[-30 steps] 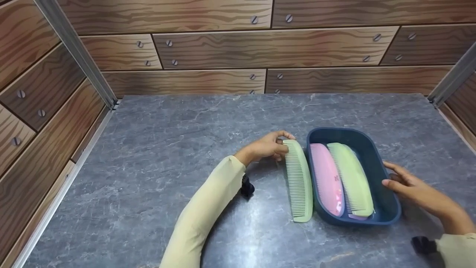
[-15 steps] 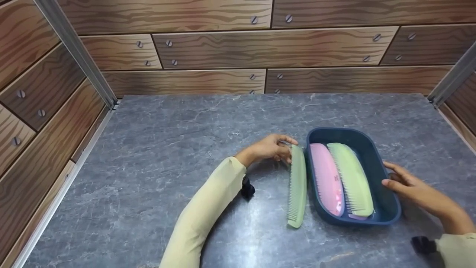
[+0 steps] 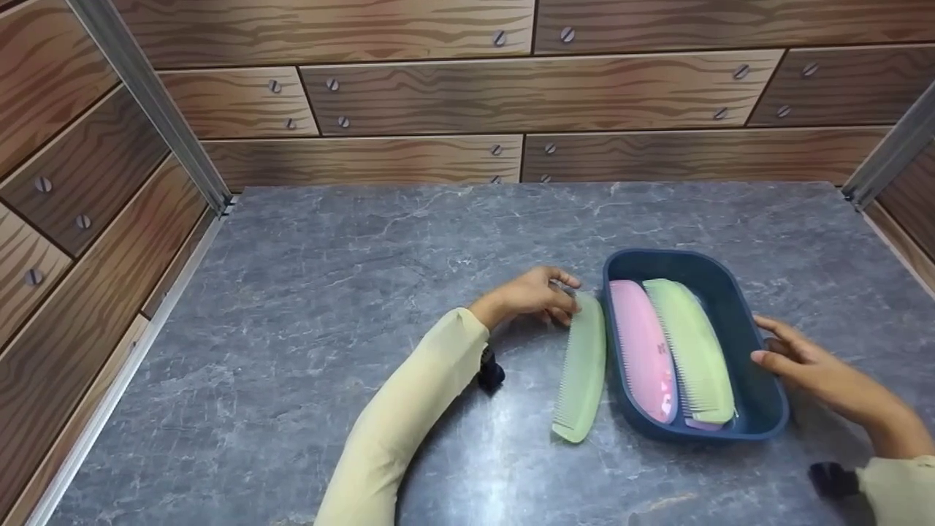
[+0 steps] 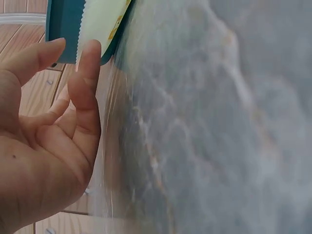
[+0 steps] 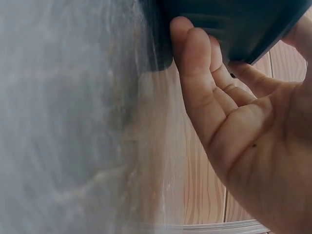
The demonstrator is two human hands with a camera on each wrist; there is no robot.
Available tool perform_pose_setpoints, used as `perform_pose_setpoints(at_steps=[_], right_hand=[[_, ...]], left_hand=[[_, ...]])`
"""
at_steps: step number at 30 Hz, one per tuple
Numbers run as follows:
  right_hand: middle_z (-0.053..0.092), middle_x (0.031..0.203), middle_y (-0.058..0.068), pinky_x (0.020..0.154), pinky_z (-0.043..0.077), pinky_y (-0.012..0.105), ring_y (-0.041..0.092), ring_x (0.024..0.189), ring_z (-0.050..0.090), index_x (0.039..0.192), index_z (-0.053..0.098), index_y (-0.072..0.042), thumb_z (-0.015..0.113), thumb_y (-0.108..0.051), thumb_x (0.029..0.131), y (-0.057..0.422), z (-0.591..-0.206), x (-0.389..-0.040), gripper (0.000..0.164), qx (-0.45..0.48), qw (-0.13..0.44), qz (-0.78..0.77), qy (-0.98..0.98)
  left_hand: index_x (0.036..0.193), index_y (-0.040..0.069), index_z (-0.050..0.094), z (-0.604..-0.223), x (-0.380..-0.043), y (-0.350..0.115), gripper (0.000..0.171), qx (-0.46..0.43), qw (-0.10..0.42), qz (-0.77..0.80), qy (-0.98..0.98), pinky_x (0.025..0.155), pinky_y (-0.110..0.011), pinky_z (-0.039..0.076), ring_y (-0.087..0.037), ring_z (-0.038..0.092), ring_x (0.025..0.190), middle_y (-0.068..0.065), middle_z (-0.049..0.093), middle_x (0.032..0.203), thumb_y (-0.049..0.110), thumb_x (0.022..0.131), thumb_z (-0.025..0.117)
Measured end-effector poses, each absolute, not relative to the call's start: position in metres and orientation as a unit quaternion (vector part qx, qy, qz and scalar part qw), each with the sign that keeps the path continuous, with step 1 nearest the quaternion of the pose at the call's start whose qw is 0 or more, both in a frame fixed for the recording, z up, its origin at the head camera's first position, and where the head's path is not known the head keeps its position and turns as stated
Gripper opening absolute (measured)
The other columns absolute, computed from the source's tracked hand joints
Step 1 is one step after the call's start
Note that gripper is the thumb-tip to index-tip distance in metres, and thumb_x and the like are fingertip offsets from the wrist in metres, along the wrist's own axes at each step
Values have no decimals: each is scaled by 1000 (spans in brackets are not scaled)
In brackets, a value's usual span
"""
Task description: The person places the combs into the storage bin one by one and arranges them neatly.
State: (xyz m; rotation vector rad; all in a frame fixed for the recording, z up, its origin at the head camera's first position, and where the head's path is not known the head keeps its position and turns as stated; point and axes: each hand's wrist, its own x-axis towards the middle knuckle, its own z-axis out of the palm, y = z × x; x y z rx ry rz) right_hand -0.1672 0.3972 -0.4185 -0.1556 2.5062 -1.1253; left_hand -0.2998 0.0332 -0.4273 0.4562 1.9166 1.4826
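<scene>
A pale green comb (image 3: 586,372) lies slightly tilted on the table just left of a dark blue plastic bin (image 3: 723,303). My left hand (image 3: 537,295) is at the comb's far end, its fingertips beside or touching it. In the left wrist view, the thumb and fingers of that hand (image 4: 53,122) stand apart with nothing pinched between them. Inside the bin lie a pink comb (image 3: 640,351) and a light green comb (image 3: 690,347), with a lilac edge showing underneath. My right hand (image 3: 822,369) holds the bin's right side, thumb over the rim and fingers against the outer wall.
The grey marbled table (image 3: 350,277) spreads left of and behind the bin. Wood-patterned panels (image 3: 409,95) enclose it at the back and sides, with metal posts (image 3: 157,109) in the corners.
My left hand has let the green comb down; the comb tipped from its raised pose and its near end shifted left. The bin and my right hand have stayed in place.
</scene>
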Motion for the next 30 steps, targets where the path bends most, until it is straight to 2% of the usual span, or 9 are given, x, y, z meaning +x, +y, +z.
perform_pose_setpoints(at_steps=[3,11,15,18,22,25,28,29,30], right_hand=[[23,145,44,90,46,57,53,126,39,151,-3,4,39,-32,104,397,-418,-168,73,-53,193,-397,896],[26,143,44,87,47,56,52,124,43,152,-3,3,39,-33,104,397,-417,-168,73,-53,194,-394,897],[34,140,42,87,48,47,22,115,54,151,-1,4,41,-32,104,398,-417,-169,73,-58,189,-390,899],[33,140,41,89,48,45,14,113,52,151,0,4,41,-31,104,399,-417,-169,72,-61,186,-386,901],[32,141,41,90,47,47,22,116,52,152,1,4,41,-32,104,398,-418,-168,72,-61,184,-382,904],[25,144,43,92,46,56,36,120,51,152,-3,4,40,-31,104,398,-418,-168,73,-62,192,-390,898],[16,146,45,95,41,65,54,128,38,151,-6,3,38,-32,105,398,-418,-168,73,-60,201,-399,893],[13,146,46,96,38,67,59,129,32,151,-7,3,38,-32,105,398,-418,-168,74,-59,203,-403,891],[14,146,46,96,38,67,59,129,32,151,-7,3,38,-33,105,398,-418,-168,74,-56,204,-403,890]], left_hand=[[126,2,53,-428,-299,37,45,174,333,558,740,52,-22,47,-11,63,60,-2,65,71,6,84,68],[123,2,55,-430,-296,43,45,165,333,553,745,49,-20,46,-9,57,53,-2,62,68,2,81,71],[119,5,56,-430,-296,42,41,160,335,553,746,48,-20,45,-9,59,53,-2,62,70,2,80,70],[116,8,57,-431,-296,41,38,162,336,553,745,47,-20,42,-9,59,53,-2,62,68,2,81,70],[114,9,58,-430,-296,39,37,166,328,561,742,45,-20,38,-9,59,53,-1,62,66,1,80,69],[113,11,58,-429,-296,37,38,161,314,573,740,44,-21,35,-9,58,51,0,62,63,0,79,69],[113,11,58,-428,-297,36,38,150,296,592,734,43,-21,34,-9,55,47,1,60,62,-2,78,68],[113,10,58,-427,-297,35,38,146,291,599,732,43,-21,35,-9,54,47,1,60,62,-3,78,67],[113,10,58,-426,-298,35,38,141,286,606,728,43,-20,36,-8,54,46,1,60,62,-3,78,66]])
